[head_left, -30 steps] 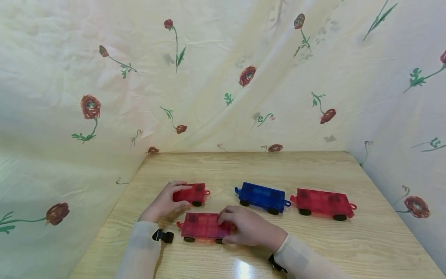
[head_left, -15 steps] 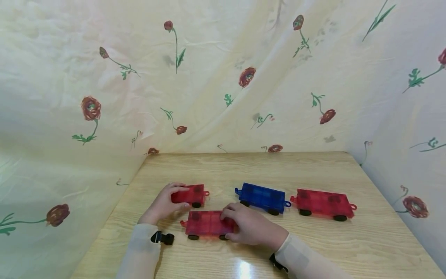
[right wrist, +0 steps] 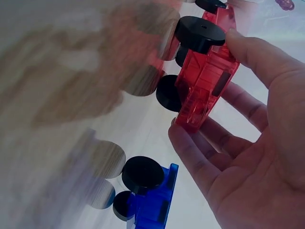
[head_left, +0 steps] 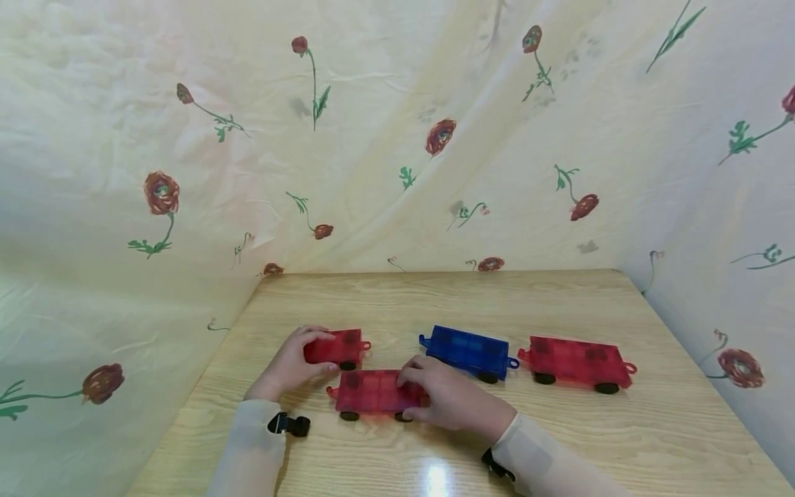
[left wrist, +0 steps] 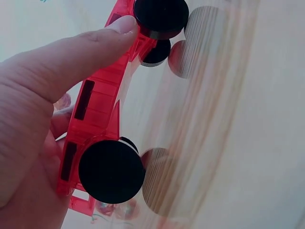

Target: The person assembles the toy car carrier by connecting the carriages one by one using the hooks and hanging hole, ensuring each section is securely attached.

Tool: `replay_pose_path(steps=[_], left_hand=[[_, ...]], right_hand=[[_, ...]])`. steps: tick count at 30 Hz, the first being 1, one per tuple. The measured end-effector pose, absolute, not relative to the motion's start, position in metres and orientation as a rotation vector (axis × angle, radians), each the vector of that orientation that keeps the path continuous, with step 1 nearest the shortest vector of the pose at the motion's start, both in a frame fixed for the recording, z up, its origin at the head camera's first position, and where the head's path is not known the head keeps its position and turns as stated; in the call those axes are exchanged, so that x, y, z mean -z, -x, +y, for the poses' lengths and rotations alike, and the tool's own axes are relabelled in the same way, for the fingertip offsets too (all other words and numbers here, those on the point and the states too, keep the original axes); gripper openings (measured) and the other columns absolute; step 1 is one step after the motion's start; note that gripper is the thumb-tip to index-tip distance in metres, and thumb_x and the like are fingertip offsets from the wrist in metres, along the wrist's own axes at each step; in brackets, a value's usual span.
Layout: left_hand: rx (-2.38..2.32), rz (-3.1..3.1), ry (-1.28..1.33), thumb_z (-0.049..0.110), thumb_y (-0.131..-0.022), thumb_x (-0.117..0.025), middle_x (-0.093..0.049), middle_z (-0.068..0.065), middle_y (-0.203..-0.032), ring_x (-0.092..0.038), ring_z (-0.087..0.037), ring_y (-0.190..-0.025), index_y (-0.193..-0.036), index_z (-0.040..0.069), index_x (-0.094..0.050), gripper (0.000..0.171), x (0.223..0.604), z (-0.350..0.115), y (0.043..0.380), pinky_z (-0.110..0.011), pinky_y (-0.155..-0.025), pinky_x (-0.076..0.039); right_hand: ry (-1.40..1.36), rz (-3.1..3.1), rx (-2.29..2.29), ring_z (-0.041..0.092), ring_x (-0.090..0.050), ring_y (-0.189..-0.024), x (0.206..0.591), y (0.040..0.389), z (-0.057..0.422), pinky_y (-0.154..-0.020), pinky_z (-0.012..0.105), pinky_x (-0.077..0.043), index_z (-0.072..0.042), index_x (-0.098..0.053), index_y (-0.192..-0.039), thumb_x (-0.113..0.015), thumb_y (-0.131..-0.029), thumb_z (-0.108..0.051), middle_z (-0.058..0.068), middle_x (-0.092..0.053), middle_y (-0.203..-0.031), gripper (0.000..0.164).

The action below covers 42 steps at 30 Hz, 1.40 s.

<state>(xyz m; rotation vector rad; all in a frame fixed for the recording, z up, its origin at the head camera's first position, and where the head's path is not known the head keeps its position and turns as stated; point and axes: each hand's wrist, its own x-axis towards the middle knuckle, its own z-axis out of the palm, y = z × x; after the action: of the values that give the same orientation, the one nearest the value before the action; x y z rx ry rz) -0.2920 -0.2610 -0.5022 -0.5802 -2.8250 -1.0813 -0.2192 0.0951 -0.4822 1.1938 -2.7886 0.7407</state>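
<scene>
One rear-left red toy wagon (head_left: 348, 344) stood on wood-grain table (head_left: 559, 442), gripped by left hand (head_left: 290, 364), thumb against near side, fingers over far edge. Nearer red toy wagon (head_left: 371, 392) stood just in front and to right, its right end pinched between thumb and fingers of right hand (head_left: 452, 397). Blue toy wagon (head_left: 468, 348) stood behind right hand, right end just beside far-right red toy wagon (head_left: 579, 360); could not tell whether coupled. Floral cloth (head_left: 373, 159) hung behind table.
</scene>
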Motion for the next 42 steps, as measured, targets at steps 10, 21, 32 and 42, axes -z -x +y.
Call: replay_pose_path(steps=[10, 21, 32, 42], left_hand=[[1.176, -2.787, 0.512, 0.031, -0.081, -0.093, -0.055, 0.001, -0.142, -0.047, -0.030, -0.138, -0.125, 0.026, -0.075, 0.048, 0.502, -0.265, 0.290, -0.056, -0.115, -0.039], [1.191, -2.758, 0.462, 0.037, -0.078, -0.094, -0.056, 0.001, -0.141, -0.046, -0.030, -0.138, -0.124, 0.027, -0.075, 0.050, 0.499, -0.272, 0.287, -0.057, -0.115, -0.038], [1.220, -2.713, 0.433, 0.037, -0.079, -0.095, -0.057, 0.000, -0.141, -0.048, -0.031, -0.136, -0.123, 0.029, -0.075, 0.049, 0.503, -0.282, 0.289, -0.059, -0.113, -0.040], [1.258, -2.688, 0.429, 0.037, -0.080, -0.094, -0.059, 0.000, -0.139, -0.053, -0.032, -0.129, -0.123, 0.028, -0.075, 0.048, 0.497, -0.290, 0.287, -0.057, -0.101, -0.052]], right_hand=[[-1.113, -2.811, -0.751, 0.008, -0.056, -0.098, 0.483, 0.223, 0.097, -0.084, 0.028, -0.055, -0.024, -0.072, -0.120, -0.084, -0.091, -0.042, -0.007, -0.060, -0.119, 0.037], [-1.005, -2.817, -0.741, 0.027, -0.061, -0.127, 0.481, 0.223, 0.097, -0.099, 0.043, -0.055, -0.022, -0.073, -0.121, -0.085, -0.090, -0.039, -0.001, -0.064, -0.125, 0.038], [-0.942, -2.835, -0.727, 0.010, -0.058, -0.095, 0.484, 0.226, 0.099, -0.083, 0.030, -0.055, -0.024, -0.074, -0.121, -0.086, -0.089, -0.041, -0.007, -0.062, -0.114, 0.038], [-0.866, -2.858, -0.720, 0.011, -0.057, -0.096, 0.483, 0.228, 0.099, -0.085, 0.033, -0.056, -0.024, -0.074, -0.121, -0.086, -0.088, -0.043, -0.007, -0.062, -0.114, 0.040]])
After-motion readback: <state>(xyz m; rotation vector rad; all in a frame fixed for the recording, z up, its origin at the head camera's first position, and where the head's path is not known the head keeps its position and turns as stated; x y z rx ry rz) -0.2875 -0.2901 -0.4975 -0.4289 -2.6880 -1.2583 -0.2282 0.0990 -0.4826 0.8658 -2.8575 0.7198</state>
